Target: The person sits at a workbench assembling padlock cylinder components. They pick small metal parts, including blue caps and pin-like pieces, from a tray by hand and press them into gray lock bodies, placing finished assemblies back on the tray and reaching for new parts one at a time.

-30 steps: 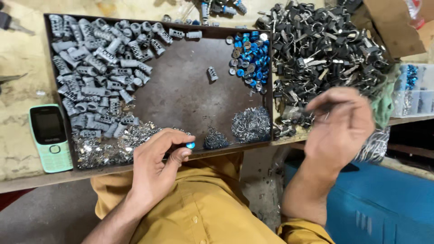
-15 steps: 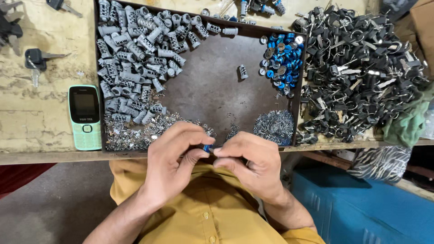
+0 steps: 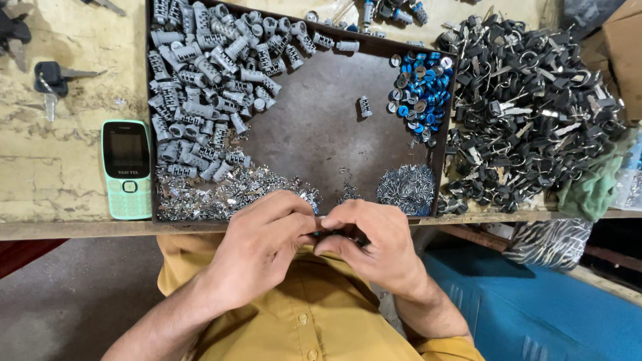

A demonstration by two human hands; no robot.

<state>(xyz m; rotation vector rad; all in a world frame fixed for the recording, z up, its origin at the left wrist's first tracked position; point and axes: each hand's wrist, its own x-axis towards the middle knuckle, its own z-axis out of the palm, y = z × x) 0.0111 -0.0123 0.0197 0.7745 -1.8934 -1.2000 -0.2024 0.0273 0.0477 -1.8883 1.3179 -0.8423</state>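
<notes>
A small part (image 3: pixel 326 233), mostly hidden, sits pinched between the fingertips of both hands at the near edge of the tray (image 3: pixel 314 144), just above the person's yellow shirt (image 3: pixel 314 314). Only a dark sliver with a hint of blue shows, so its kind cannot be told.

Head view: the left hand (image 3: pixel 264 237) curls its fingers and thumb tight on the part from the left; the right hand (image 3: pixel 374 244) meets it from the right, fingers closed on the same piece, the two hands touching.

In the tray, grey cylinders (image 3: pixel 200 87) heap at far left, silver bits (image 3: pixel 227 194) lie near left, blue caps (image 3: pixel 418 90) far right, and a pile of pins (image 3: pixel 406 189) near right. One cylinder (image 3: pixel 365 107) lies alone mid-tray. Right of the tray lies a heap of black keys (image 3: pixel 528 127); left of it, a green phone (image 3: pixel 126 169).
</notes>
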